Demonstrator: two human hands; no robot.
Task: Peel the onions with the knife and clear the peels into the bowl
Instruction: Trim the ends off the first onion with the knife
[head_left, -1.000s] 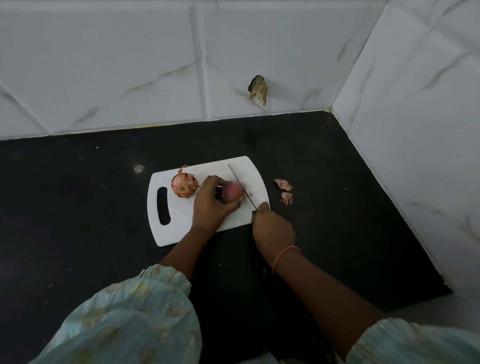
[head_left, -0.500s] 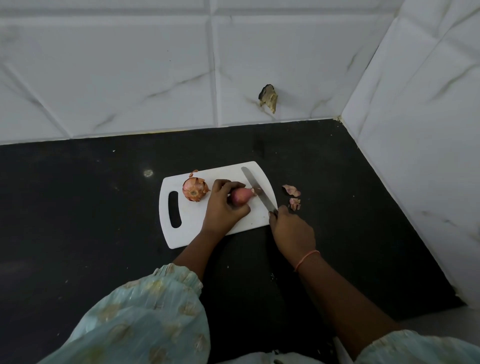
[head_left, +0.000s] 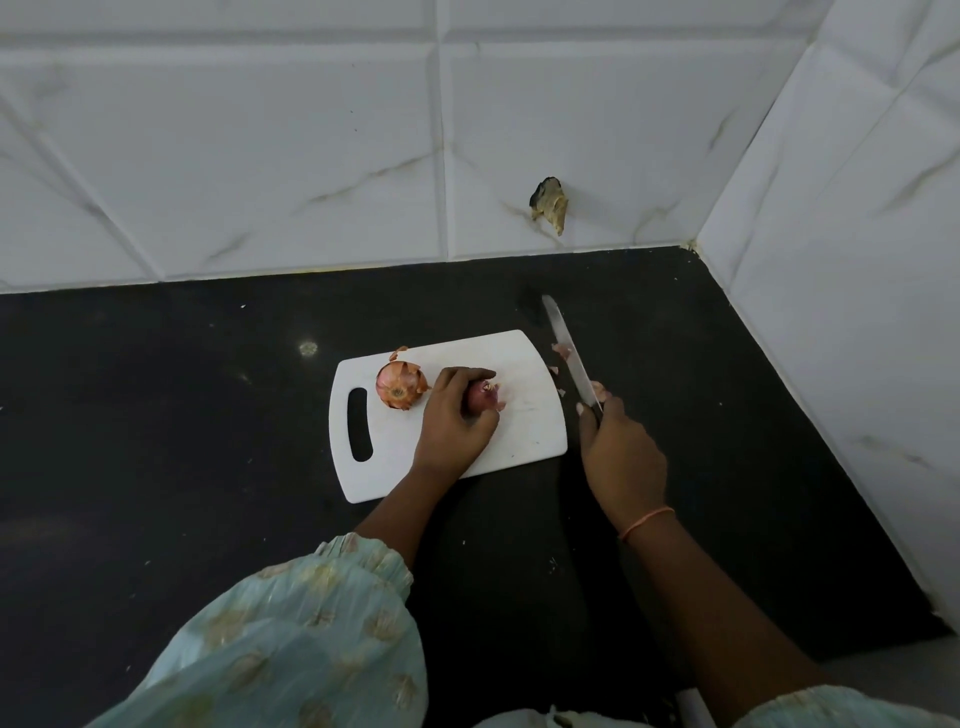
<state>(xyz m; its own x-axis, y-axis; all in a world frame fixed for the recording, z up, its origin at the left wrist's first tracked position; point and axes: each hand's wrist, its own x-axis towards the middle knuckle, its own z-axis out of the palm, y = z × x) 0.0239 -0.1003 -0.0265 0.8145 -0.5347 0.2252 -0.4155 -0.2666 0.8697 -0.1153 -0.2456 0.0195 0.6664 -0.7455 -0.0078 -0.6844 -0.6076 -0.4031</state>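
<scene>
- A person at a black kitchen counter (head_left: 156, 415) works on a small red onion (head_left: 480, 399) near the middle of a white cutting board (head_left: 524, 436), their left hand (head_left: 453, 422) curled over it, fingers and thumb pinching it against the board.
- Their right hand (head_left: 621, 457) is wrapped closed round the handle of a kitchen knife (head_left: 569, 358); the blade points away from them, held just off the board's right edge, not touching the onion.
- A second onion (head_left: 399, 385), its papery brown skin partly lifted, sits on the board just left of the left hand.
- Loose peels (head_left: 597, 388) lie on the counter beside the blade.
- No bowl is in view.
- The onion looks firm and round, likely to roll, and slick where skin is stripped; holding it at the sides seems safest.
- The skins appear thin, light and brittle, apt to tear or scatter when gathered.
</scene>
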